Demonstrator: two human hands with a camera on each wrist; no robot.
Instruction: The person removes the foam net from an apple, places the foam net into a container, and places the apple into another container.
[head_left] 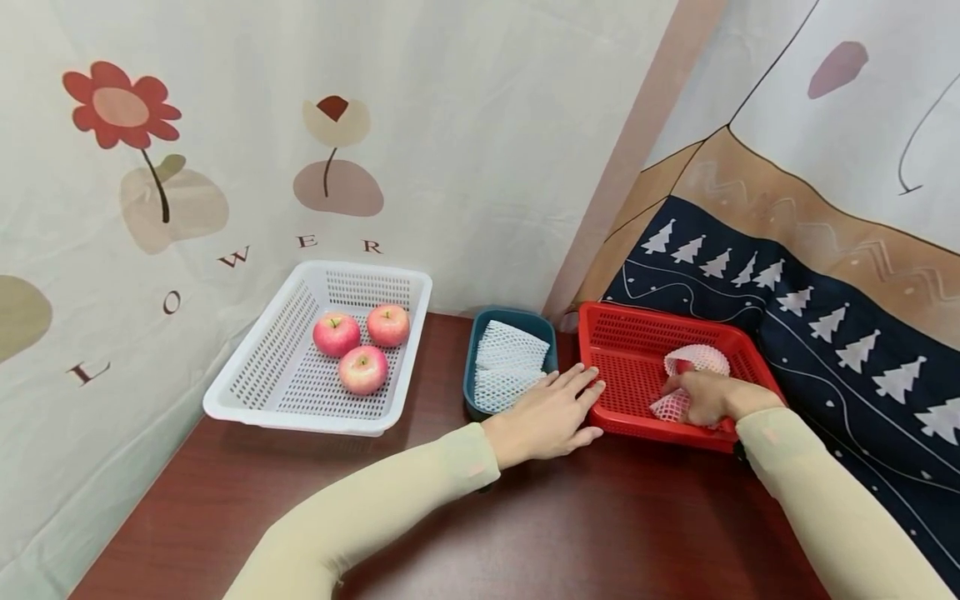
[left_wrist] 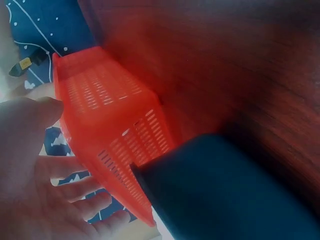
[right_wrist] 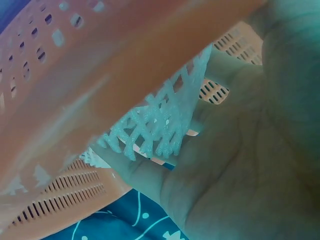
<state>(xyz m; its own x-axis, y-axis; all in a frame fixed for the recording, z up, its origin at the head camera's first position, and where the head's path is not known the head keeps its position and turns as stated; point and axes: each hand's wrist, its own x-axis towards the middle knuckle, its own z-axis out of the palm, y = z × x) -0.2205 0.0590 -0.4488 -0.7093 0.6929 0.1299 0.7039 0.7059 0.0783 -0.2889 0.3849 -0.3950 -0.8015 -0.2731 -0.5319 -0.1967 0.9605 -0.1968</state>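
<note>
My right hand (head_left: 705, 397) reaches into the red basket (head_left: 626, 358) and grips a pinkish-white foam net (head_left: 670, 406). In the right wrist view the foam net (right_wrist: 155, 125) lies against the fingers behind the basket's rim; what it contains is hidden. A second rounded netted piece (head_left: 701, 358) sits just beyond that hand. My left hand (head_left: 546, 417), fingers spread, is at the red basket's near left corner, its fingertips by the rim. In the left wrist view the left hand (left_wrist: 55, 195) shows straight fingers beside the red basket (left_wrist: 112, 120).
A teal bin (head_left: 471, 367) holding white foam nets (head_left: 510, 362) stands left of the red basket. Farther left is a white basket (head_left: 300, 422) with three apples (head_left: 363, 370). Printed curtains (head_left: 487, 150) border the brown table (head_left: 562, 533) behind and at the right.
</note>
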